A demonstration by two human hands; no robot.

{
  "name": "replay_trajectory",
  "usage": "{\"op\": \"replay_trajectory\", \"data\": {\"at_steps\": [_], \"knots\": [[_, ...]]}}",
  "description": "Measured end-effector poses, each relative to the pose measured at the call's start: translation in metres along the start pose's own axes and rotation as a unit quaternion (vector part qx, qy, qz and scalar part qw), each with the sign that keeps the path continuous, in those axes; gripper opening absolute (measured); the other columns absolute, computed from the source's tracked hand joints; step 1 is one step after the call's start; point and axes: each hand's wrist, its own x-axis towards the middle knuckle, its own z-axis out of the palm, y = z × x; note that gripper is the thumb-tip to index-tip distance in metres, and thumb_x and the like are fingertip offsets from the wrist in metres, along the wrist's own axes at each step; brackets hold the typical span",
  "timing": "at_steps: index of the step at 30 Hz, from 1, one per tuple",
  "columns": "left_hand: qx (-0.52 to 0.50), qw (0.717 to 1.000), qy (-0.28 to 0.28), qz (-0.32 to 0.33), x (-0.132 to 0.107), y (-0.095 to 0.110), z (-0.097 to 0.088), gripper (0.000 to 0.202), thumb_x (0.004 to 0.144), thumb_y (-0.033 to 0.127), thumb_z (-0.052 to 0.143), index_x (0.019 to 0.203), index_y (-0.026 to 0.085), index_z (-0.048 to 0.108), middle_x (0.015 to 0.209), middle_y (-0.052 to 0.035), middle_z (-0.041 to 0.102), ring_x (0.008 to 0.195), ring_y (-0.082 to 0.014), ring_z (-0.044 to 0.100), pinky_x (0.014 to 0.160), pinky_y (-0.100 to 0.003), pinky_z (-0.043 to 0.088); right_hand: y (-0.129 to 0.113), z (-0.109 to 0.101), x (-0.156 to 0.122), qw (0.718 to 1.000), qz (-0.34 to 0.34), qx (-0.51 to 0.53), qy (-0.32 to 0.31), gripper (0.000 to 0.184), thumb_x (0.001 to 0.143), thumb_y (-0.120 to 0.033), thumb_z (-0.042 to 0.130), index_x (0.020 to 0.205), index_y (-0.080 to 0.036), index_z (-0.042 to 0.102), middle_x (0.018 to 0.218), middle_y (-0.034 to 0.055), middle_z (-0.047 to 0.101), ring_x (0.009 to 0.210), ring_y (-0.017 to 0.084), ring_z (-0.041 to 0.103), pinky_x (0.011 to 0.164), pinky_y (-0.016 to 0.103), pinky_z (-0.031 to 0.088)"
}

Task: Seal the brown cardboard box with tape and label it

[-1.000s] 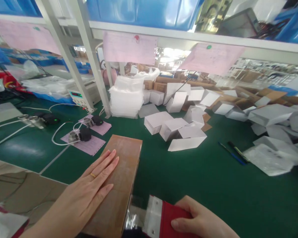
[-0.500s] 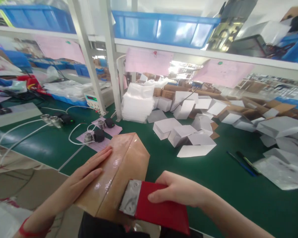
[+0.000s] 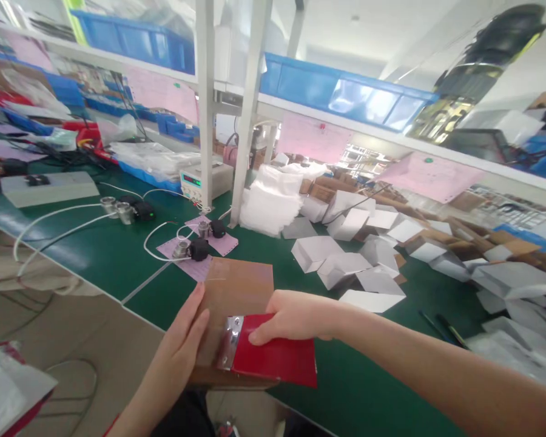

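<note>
A brown cardboard box [image 3: 241,288] is held upright at the near edge of the green table [image 3: 382,364], one face turned toward me. My left hand [image 3: 182,346] grips its left side, thumb on the face. My right hand [image 3: 291,315] is closed on a red tape dispenser [image 3: 277,358] with a metal blade end [image 3: 230,343], pressed flat against the lower part of the box face.
Several white cartons [image 3: 337,267] lie scattered behind the box, with a stack of white bags [image 3: 273,203]. Cabled sensors on pink paper [image 3: 195,249] sit to the left. A power supply [image 3: 200,181] stands by the white shelf post [image 3: 248,115]. Pens [image 3: 441,325] lie to the right.
The box was tipped up from lying flat to standing with its face toward me. My right hand brought the red dispenser up onto the box. My left hand shifted from the top to the side.
</note>
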Motion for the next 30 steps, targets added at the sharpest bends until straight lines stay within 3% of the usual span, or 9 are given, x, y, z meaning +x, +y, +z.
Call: {"op": "replay_trajectory", "data": {"at_steps": [3, 5, 8, 12, 19, 22, 25, 28, 30], "knots": [[0.12, 0.978, -0.039, 0.167, 0.006, 0.011, 0.002, 0.056, 0.107, 0.044, 0.031, 0.154, 0.018, 0.048, 0.164, -0.0068, 0.04, 0.154, -0.0227, 0.035, 0.13, -0.045, 0.024, 0.0, -0.001, 0.0, 1.0, 0.001, -0.012, -0.01, 0.019, 0.088, -0.027, 0.08, 0.075, -0.015, 0.073, 0.069, -0.0008, 0.066, 0.062, 0.018, 0.061, 0.056, 0.022, 0.044], [0.187, 0.95, -0.096, 0.23, 0.012, 0.014, 0.0, 0.053, 0.109, 0.037, 0.026, 0.154, 0.018, 0.047, 0.161, -0.0068, 0.045, 0.152, -0.0212, 0.039, 0.128, -0.045, 0.029, 0.002, -0.003, -0.001, 1.0, 0.011, -0.016, -0.016, 0.025, 0.088, -0.029, 0.08, 0.07, -0.015, 0.07, 0.067, -0.0006, 0.064, 0.061, 0.018, 0.061, 0.056, 0.022, 0.043], [0.269, 0.915, -0.141, 0.266, 0.019, 0.015, -0.004, 0.054, 0.109, 0.036, 0.026, 0.156, 0.017, 0.044, 0.163, -0.0082, 0.042, 0.151, -0.0241, 0.04, 0.127, -0.049, 0.032, 0.01, -0.011, -0.005, 0.999, 0.015, -0.013, -0.032, 0.032, 0.09, -0.03, 0.077, 0.064, -0.016, 0.066, 0.064, -0.0015, 0.061, 0.059, 0.016, 0.058, 0.053, 0.022, 0.041], [0.306, 0.893, -0.153, 0.294, 0.019, 0.012, -0.009, 0.056, 0.108, 0.038, 0.03, 0.16, 0.019, 0.035, 0.166, -0.0071, 0.034, 0.153, -0.0253, 0.036, 0.129, -0.048, 0.024, 0.037, -0.025, -0.018, 0.999, 0.016, -0.016, -0.046, 0.036, 0.09, -0.032, 0.075, 0.06, -0.017, 0.062, 0.061, -0.0017, 0.059, 0.055, 0.015, 0.054, 0.048, 0.021, 0.035], [0.301, 0.887, -0.147, 0.318, 0.019, 0.011, -0.012, 0.064, 0.106, 0.042, 0.038, 0.165, 0.028, 0.019, 0.168, -0.0031, 0.032, 0.154, -0.0259, 0.034, 0.132, -0.046, 0.014, 0.128, -0.043, -0.044, 0.997, 0.048, 0.048, -0.042, 0.028, 0.086, -0.037, 0.071, 0.068, -0.017, 0.066, 0.065, 0.0021, 0.064, 0.058, 0.017, 0.059, 0.049, 0.019, 0.035], [0.285, 0.897, -0.162, 0.297, 0.02, 0.01, -0.01, 0.062, 0.106, 0.043, 0.037, 0.165, 0.031, 0.021, 0.169, -0.0011, 0.031, 0.155, -0.0257, 0.033, 0.132, -0.047, 0.014, 0.158, -0.037, -0.038, 0.996, 0.032, 0.078, -0.032, 0.027, 0.084, -0.038, 0.071, 0.069, -0.016, 0.067, 0.067, 0.0032, 0.066, 0.057, 0.016, 0.058, 0.049, 0.019, 0.035], [0.235, 0.934, -0.137, 0.23, 0.019, 0.004, -0.005, 0.059, 0.106, 0.047, 0.033, 0.162, 0.029, 0.032, 0.169, -0.0016, 0.031, 0.157, -0.0264, 0.028, 0.131, -0.05, 0.017, 0.167, -0.022, -0.016, 0.997, 0.026, 0.072, -0.016, 0.026, 0.084, -0.032, 0.071, 0.065, -0.015, 0.065, 0.066, 0.0024, 0.066, 0.055, 0.014, 0.056, 0.046, 0.019, 0.032], [0.171, 0.981, -0.047, 0.079, 0.016, -0.006, -0.002, 0.076, 0.099, 0.061, 0.042, 0.159, 0.016, 0.036, 0.167, -0.0117, 0.034, 0.156, -0.0334, 0.029, 0.128, -0.055, 0.023, 0.164, -0.008, 0.01, 0.995, 0.017, 0.1, -0.012, 0.025, 0.081, -0.026, 0.075, 0.061, -0.016, 0.064, 0.061, 0.0002, 0.063, 0.054, 0.013, 0.054, 0.043, 0.018, 0.029], [0.119, 0.992, -0.033, -0.032, 0.013, -0.013, -0.003, 0.084, 0.091, 0.069, 0.05, 0.156, 0.015, 0.042, 0.158, -0.0141, 0.049, 0.148, -0.0383, 0.043, 0.125, -0.057, 0.032, 0.161, -0.002, 0.023, 0.99, 0.012, 0.138, -0.019, 0.024, 0.078, -0.024, 0.077, 0.06, -0.016, 0.064, 0.06, -0.0007, 0.061, 0.053, 0.013, 0.053, 0.043, 0.017, 0.03]]}}
